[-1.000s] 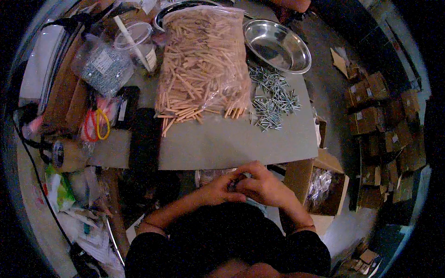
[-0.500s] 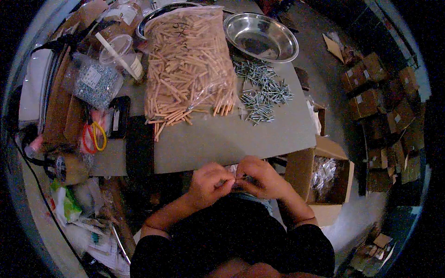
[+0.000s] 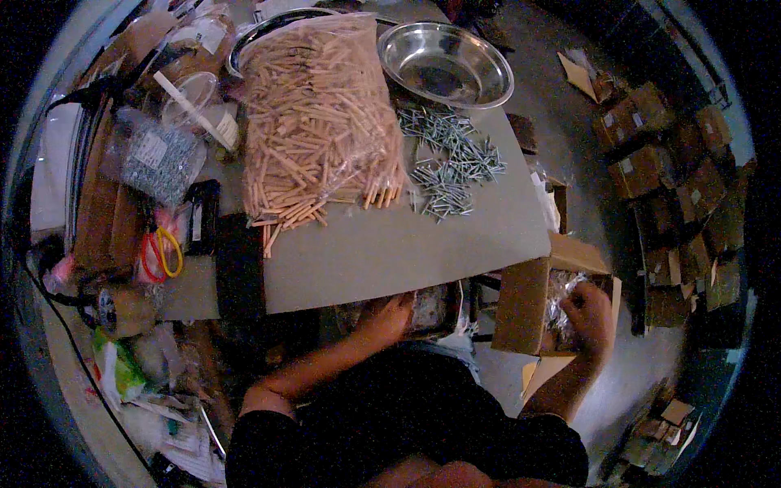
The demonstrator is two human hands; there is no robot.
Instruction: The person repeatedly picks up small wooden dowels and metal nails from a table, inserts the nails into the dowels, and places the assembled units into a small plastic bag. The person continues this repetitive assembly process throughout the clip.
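Note:
My left hand [image 3: 389, 319] reaches in under the table's near edge, beside a dark-rimmed tray [image 3: 439, 311] at my lap. Its fingertips are blurred and partly hidden, so I cannot make out their grip. Out to the right, my right hand [image 3: 592, 315] is at the open cardboard box [image 3: 521, 305], its fingers curled down over shiny clear plastic packets [image 3: 560, 313]. What those fingers hold, if anything, cannot be made out. On the table lie a large clear bag of wooden dowels [image 3: 321, 122] and a loose heap of metal screws [image 3: 455, 163].
A steel bowl [image 3: 447, 65] stands behind the screws. Along the left are a bag of small metal parts [image 3: 159, 154], a plastic cup [image 3: 191, 98], red-and-yellow-handled scissors [image 3: 163, 254] and a black case [image 3: 203, 215]. Stacked cartons [image 3: 651, 171] stand on the floor at the right.
My hands were together at the table's near edge and have parted. The right has swung over to the cardboard box; the left stays near the tray, which now shows more. The view has shifted slightly.

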